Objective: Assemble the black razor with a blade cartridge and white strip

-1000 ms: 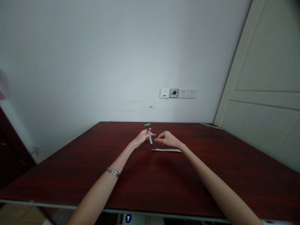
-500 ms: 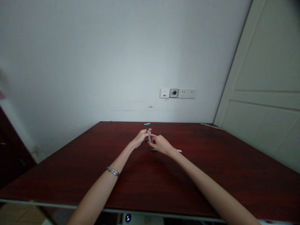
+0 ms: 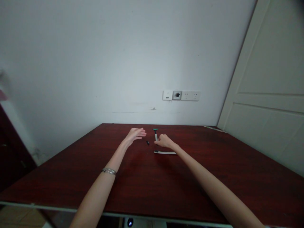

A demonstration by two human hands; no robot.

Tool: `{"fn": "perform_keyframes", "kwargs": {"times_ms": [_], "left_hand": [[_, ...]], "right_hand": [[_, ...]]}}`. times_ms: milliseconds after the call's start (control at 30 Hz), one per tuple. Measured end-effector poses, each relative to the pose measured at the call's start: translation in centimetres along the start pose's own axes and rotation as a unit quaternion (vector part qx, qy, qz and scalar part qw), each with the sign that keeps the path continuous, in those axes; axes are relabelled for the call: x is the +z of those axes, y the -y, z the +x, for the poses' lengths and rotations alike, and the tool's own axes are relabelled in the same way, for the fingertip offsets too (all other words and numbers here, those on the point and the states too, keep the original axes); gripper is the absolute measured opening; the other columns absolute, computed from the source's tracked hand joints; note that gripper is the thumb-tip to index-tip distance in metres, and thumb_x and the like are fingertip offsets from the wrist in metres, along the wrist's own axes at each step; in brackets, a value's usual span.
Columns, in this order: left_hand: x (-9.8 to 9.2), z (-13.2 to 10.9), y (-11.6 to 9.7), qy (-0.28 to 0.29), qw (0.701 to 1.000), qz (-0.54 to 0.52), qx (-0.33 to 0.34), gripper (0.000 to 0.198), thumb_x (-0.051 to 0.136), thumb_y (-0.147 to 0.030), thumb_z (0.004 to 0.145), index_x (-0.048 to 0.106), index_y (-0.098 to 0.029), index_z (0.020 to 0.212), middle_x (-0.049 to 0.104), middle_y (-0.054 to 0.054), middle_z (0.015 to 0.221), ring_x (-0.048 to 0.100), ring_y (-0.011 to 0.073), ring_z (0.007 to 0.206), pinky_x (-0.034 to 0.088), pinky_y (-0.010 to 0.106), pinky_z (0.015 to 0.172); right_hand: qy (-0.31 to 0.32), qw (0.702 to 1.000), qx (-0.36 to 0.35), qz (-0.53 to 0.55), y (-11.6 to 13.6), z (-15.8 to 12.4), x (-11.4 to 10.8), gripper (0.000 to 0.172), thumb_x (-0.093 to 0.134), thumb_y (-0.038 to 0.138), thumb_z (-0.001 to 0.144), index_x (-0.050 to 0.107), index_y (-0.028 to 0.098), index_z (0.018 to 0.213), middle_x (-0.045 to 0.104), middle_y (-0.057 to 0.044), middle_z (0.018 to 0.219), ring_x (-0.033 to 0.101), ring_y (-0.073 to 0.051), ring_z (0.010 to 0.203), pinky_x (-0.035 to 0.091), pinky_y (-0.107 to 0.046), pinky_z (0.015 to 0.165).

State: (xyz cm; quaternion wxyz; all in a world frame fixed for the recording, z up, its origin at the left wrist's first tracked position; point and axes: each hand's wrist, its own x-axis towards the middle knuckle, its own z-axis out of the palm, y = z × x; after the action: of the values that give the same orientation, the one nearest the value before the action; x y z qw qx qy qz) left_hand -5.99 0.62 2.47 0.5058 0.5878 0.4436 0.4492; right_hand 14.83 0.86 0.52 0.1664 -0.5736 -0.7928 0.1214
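The right hand (image 3: 165, 141) pinches the razor (image 3: 156, 136) by its near end, beyond the toothbrush (image 3: 166, 153) on the tabletop (image 3: 147, 186); the left hand (image 3: 137, 134) is spread; one-handed holding, I'd judge, calling for a steady grip.

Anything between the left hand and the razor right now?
Nothing visible blocks the gap from left hand to razor. A small black piece lies on the table, just nearer the wearer; the right hand grips the razor's near end.
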Motion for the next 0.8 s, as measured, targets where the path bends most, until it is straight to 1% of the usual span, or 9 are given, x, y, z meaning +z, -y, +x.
{"fn": "perform_keyframes", "kwargs": {"times_ms": [67,233,400,500,667,800], "left_hand": [[-0.2,0.1,0.2,-0.017,1.0,0.002,-0.004,0.044,0.058,-0.05,0.069,0.063,-0.01,0.089,0.067,0.016,0.095,0.063,0.0221,0.087,0.047,0.031,0.074],[0.5,0.4,0.6,-0.036,0.999,0.033,-0.013,0.038,0.062,-0.043,0.067,0.064,-0.01,0.085,0.068,0.016,0.09,0.064,0.022,0.085,0.048,0.029,0.071],[0.5,0.6,0.7,-0.062,0.998,0.007,0.009,0.033,0.063,-0.038,0.067,0.064,-0.01,0.084,0.067,0.016,0.091,0.064,0.0222,0.084,0.049,0.029,0.071],[0.2,0.6,0.8,-0.068,0.997,-0.018,0.009,0.03,0.063,-0.035,0.066,0.064,-0.011,0.083,0.068,0.015,0.091,0.064,0.022,0.084,0.049,0.03,0.072],[0.1,0.6,1.1,-0.062,0.998,-0.02,0.0,0.03,0.066,-0.035,0.064,0.064,-0.011,0.082,0.068,0.014,0.089,0.065,0.022,0.084,0.05,0.031,0.073],[0.1,0.7,1.2,-0.086,0.996,-0.036,0.013,0.027,0.068,-0.032,0.063,0.063,-0.011,0.08,0.068,0.013,0.09,0.065,0.0213,0.084,0.05,0.031,0.074]], "right_hand": [[0.011,1.0,0.008,-0.004,-0.3,0.4,0.5,0.024,0.056,0.031,0.068,0.062,0.012,0.053,0.062,-0.008,0.056,0.056,-0.014,0.054,0.033,-0.02,0.046],[0.018,1.0,0.008,-0.006,-0.6,0.5,1.7,0.02,0.056,0.028,0.066,0.063,0.012,0.059,0.065,-0.009,0.063,0.058,-0.015,0.057,0.034,-0.019,0.046],[0.028,0.999,0.03,-0.011,-0.9,0.8,2.5,0.024,0.059,0.034,0.063,0.065,0.011,0.069,0.067,-0.011,0.072,0.061,-0.016,0.061,0.036,-0.019,0.046],[0.033,0.999,0.04,-0.013,-1.2,0.9,2.7,0.027,0.06,0.035,0.062,0.066,0.011,0.072,0.067,-0.012,0.074,0.062,-0.017,0.063,0.038,-0.019,0.046],[0.042,0.998,0.046,-0.011,-1.2,0.9,2.6,0.028,0.061,0.036,0.062,0.067,0.011,0.073,0.068,-0.013,0.078,0.063,-0.019,0.067,0.041,-0.02,0.048],[0.048,0.997,0.054,-0.006,-0.9,0.7,2.5,0.028,0.062,0.036,0.061,0.067,0.011,0.072,0.067,-0.013,0.075,0.063,-0.019,0.064,0.041,-0.02,0.048]]}}
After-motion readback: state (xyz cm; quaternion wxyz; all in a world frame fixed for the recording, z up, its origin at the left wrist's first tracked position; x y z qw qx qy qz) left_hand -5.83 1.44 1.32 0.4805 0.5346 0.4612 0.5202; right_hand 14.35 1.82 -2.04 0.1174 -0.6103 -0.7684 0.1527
